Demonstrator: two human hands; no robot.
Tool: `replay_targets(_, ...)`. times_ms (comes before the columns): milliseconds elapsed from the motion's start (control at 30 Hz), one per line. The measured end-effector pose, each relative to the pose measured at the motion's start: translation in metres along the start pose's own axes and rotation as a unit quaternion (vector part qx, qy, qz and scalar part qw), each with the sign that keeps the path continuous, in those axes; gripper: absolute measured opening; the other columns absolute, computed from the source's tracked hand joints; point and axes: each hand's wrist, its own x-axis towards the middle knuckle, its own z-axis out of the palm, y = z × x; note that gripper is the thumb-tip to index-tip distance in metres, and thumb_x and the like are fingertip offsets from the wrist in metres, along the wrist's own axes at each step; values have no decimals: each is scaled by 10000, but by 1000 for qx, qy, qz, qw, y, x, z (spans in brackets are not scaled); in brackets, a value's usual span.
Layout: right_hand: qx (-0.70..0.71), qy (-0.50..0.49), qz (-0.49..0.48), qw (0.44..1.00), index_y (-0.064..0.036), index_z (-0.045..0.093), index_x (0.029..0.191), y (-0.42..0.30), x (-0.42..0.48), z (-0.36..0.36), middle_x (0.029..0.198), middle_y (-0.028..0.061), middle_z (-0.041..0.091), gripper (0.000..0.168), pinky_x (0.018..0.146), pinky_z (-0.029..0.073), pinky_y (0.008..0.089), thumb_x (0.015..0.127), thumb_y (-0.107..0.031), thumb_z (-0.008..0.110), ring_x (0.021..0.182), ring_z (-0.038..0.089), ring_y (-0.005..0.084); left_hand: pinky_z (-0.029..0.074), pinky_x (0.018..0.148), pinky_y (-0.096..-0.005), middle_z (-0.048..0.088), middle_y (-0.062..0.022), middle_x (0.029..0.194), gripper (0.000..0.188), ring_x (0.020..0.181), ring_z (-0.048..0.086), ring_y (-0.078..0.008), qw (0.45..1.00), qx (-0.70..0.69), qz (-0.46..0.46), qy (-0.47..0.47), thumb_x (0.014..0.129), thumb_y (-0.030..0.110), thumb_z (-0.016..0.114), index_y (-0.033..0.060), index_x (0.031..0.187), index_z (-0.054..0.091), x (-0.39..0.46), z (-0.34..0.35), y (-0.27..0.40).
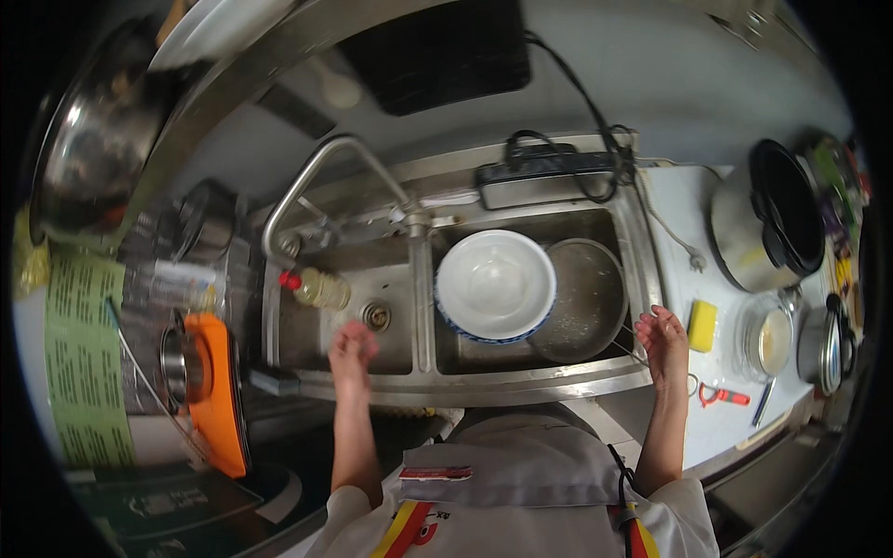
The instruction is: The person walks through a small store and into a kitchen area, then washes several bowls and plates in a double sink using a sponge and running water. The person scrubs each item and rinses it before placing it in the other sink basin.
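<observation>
My left hand [354,349] hovers over the front of the left sink basin [391,275], slightly blurred, with nothing seen in it. Behind it a bottle of yellowish liquid with a red cap [324,290] lies tilted in that basin, beside the drain strainer [377,317]. My right hand [663,342] is above the sink's right rim, fingers apart and holding nothing. Just right of it sits a yellow sponge [702,326]. The right basin holds a white bowl with a blue-patterned outside [497,284], overlapping a round metal pan [586,307] with specks of residue.
A curved faucet [300,185] arches over the left basin. Behind the right basin, a black cable [593,104] hangs onto a box [551,185]. The right counter carries a large pot [743,223], a glass jar [767,342] and a red peeler [724,396]. An orange appliance [218,390] stands left.
</observation>
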Motion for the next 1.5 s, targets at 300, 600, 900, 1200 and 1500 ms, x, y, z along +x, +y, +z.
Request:
replay_targets(300,-211,-98,93,968,-2,523,1043,62,24,84,880,85,590,177,663,494,243,909,-101,463,734,587,144,292,1008,-345,401,-124,1331,557,1231,370,-210,951,69,301,9,944,404,365,7,1334,346,44,19,135)
replay_targets(600,-290,-144,133,937,20,528,1034,114,35,143,882,89,592,178,649,506,233,889,-30,437,731,590,133,130,1083,-419,265,-201,1405,699,1317,223,-343,851,321,378,-172,839,264,571,31,1388,206,-31,60,94)
replay_targets(900,-95,-305,-39,947,8,472,1181,160,20,241,1099,88,562,364,778,477,263,880,-186,534,975,560,181,166,1069,-451,293,-245,1372,665,1325,182,-364,824,170,424,-334,837,224,554,-57,1347,234,-5,135,100)
replay_targets(1200,-398,-322,130,849,60,541,1034,201,16,279,846,53,571,181,670,447,225,886,-30,488,733,529,100,368,931,-419,465,-216,1215,472,1056,477,-373,841,431,299,133,794,142,592,-11,1214,439,184,-120,49)
replay_targets(1500,-411,-295,153,849,23,552,1057,209,5,280,878,30,575,188,725,459,229,894,-47,488,790,546,104,458,751,-451,533,-214,965,220,876,546,-400,784,557,273,-4,737,67,615,16,932,526,261,-155,29)
